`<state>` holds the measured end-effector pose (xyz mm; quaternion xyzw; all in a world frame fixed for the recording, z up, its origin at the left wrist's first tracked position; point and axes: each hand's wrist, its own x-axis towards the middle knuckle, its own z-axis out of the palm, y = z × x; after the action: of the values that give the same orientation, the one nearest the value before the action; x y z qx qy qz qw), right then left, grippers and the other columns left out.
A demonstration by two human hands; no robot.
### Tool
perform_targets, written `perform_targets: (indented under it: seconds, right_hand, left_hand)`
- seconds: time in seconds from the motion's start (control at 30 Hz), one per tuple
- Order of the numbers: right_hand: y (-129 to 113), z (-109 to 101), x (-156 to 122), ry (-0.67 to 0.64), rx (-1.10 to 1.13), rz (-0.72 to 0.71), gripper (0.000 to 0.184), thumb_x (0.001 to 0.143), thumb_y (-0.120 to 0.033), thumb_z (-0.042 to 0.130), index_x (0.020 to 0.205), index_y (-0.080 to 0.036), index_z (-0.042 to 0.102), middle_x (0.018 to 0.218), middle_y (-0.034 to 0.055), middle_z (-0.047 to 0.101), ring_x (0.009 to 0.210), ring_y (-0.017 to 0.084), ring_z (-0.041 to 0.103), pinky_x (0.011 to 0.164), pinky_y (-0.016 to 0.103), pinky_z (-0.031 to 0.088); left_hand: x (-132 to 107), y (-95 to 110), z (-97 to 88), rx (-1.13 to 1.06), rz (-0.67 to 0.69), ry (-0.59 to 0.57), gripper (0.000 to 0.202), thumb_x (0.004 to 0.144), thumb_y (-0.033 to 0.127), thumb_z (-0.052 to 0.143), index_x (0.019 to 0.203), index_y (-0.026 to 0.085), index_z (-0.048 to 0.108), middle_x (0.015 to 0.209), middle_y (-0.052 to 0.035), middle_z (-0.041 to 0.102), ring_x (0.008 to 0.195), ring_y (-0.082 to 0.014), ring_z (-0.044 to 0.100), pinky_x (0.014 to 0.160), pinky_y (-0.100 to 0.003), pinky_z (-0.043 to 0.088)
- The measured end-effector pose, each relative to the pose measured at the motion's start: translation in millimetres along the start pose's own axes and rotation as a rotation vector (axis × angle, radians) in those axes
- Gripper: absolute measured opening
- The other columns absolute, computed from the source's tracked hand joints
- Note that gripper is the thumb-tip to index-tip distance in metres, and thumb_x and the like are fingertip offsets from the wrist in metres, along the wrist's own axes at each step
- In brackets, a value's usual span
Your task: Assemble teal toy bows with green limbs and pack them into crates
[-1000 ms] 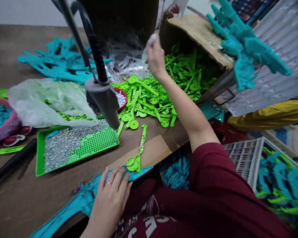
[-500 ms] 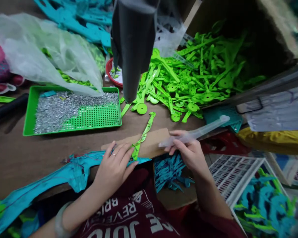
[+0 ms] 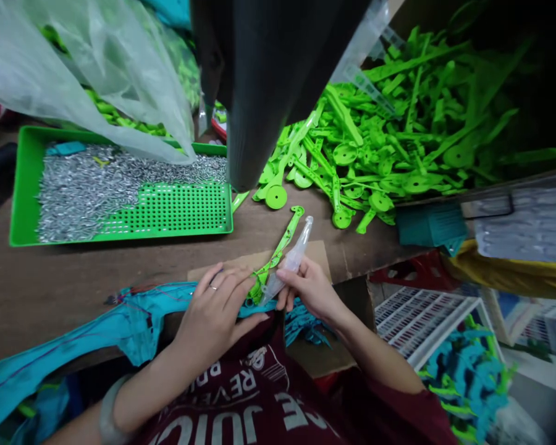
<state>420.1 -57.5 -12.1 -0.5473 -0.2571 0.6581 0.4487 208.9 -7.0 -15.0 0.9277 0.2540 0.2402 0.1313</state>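
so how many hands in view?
2. The left hand lies over the teal part; the right hand holds the clear part beside the green part. No others show.

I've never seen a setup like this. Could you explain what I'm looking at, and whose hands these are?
There's no robot here: these are a person's own bare hands, seen from a camera worn on their head, looking forward and down. The left hand rests on a long blue part. The right hand has a translucent plastic piece in its grip, close beside a single lime-green part. On the brown table sit a green tray of small metal pieces and a heap of green parts. I can't tell what the dark column is.
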Motion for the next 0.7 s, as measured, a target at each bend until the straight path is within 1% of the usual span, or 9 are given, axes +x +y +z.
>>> perform_targets:
  seconds: [0.2,0.27,0.37,0.43,0.47,0.5,0.57,0.63,0.7]
  right_hand:
    - [-4,3,1,0.014,-0.044,0.0,0.044,0.083,-0.053,0.073,0.095,-0.022,0.043,0.057,-0.0031,0.067,0.04,0.012,0.061,0.038,0.018,0.048]
    - [-2,3,2,0.04,-0.11,0.009,0.044,0.084,-0.053,0.071,0.096,-0.022,0.043,0.056,-0.0058,0.064,0.038,0.012,0.059,0.036,0.018,0.045]
    - [1,1,2,0.221,-0.307,-0.096,0.049,0.083,-0.053,0.074,0.108,-0.023,0.044,0.066,-0.0072,0.062,0.039,0.011,0.053,0.034,0.02,0.04]
    - [2,-4,2,0.405,-0.589,-0.301,0.067,0.079,-0.052,0.078,0.128,-0.022,0.043,0.094,0.0032,0.067,0.059,0.015,0.063,0.047,0.027,0.053]
    - [2,-6,3,0.474,-0.769,-0.419,0.075,0.08,-0.052,0.078,0.137,-0.021,0.041,0.113,0.0111,0.065,0.079,0.02,0.068,0.064,0.035,0.06]
    - [1,-9,3,0.512,-0.956,-0.528,0.079,0.083,-0.051,0.076,0.144,-0.02,0.038,0.132,0.0175,0.058,0.102,0.027,0.066,0.082,0.043,0.06]
    - [-2,-13,6,0.508,-1.274,-0.669,0.073,0.092,-0.049,0.064,0.151,-0.016,0.036,0.154,0.0216,0.04,0.136,0.036,0.045,0.109,0.056,0.046]
    - [-6,-17,10,0.486,-1.462,-0.712,0.067,0.099,-0.046,0.053,0.153,-0.011,0.034,0.159,0.0206,0.036,0.146,0.037,0.03,0.117,0.059,0.035]
    - [-12,-19,16,0.48,-1.539,-0.688,0.064,0.101,-0.044,0.047,0.153,-0.009,0.034,0.16,0.0194,0.036,0.149,0.036,0.026,0.117,0.058,0.035]
  left_hand:
    - [2,1,-0.5,0.008,0.024,0.012,0.042,0.094,0.039,0.065,0.121,0.007,0.061,0.12,-0.0162,0.068,0.114,-0.0284,0.062,0.108,-0.049,0.042]
    - [2,2,-0.3,0.042,0.055,0.004,0.038,0.094,0.037,0.065,0.121,0.01,0.063,0.123,-0.0168,0.066,0.114,-0.03,0.061,0.105,-0.05,0.044]
    - [2,2,0.4,0.114,0.092,-0.018,0.037,0.093,0.034,0.066,0.127,0.02,0.065,0.126,-0.0173,0.063,0.114,-0.033,0.06,0.098,-0.052,0.048]
    - [1,2,1.0,0.125,0.1,-0.025,0.037,0.093,0.033,0.066,0.129,0.022,0.066,0.125,-0.018,0.061,0.114,-0.0342,0.059,0.096,-0.053,0.049]
    - [1,2,1.4,0.12,0.1,-0.022,0.037,0.093,0.033,0.066,0.128,0.021,0.066,0.125,-0.0183,0.061,0.113,-0.0343,0.059,0.095,-0.053,0.05]
    - [1,1,1.8,0.115,0.102,-0.017,0.036,0.093,0.032,0.066,0.127,0.021,0.067,0.124,-0.0184,0.06,0.113,-0.0344,0.058,0.094,-0.054,0.051]
    - [1,0,2.7,0.107,0.108,-0.009,0.036,0.093,0.032,0.066,0.127,0.02,0.067,0.124,-0.0185,0.06,0.113,-0.0345,0.058,0.094,-0.054,0.051]
    - [2,0,3.7,0.105,0.119,-0.001,0.036,0.093,0.031,0.065,0.127,0.02,0.068,0.123,-0.0188,0.059,0.112,-0.0348,0.057,0.093,-0.055,0.051]
    - [2,-1,4.7,0.111,0.132,0.005,0.037,0.092,0.029,0.066,0.129,0.02,0.068,0.122,-0.0191,0.059,0.111,-0.0348,0.057,0.094,-0.056,0.051]
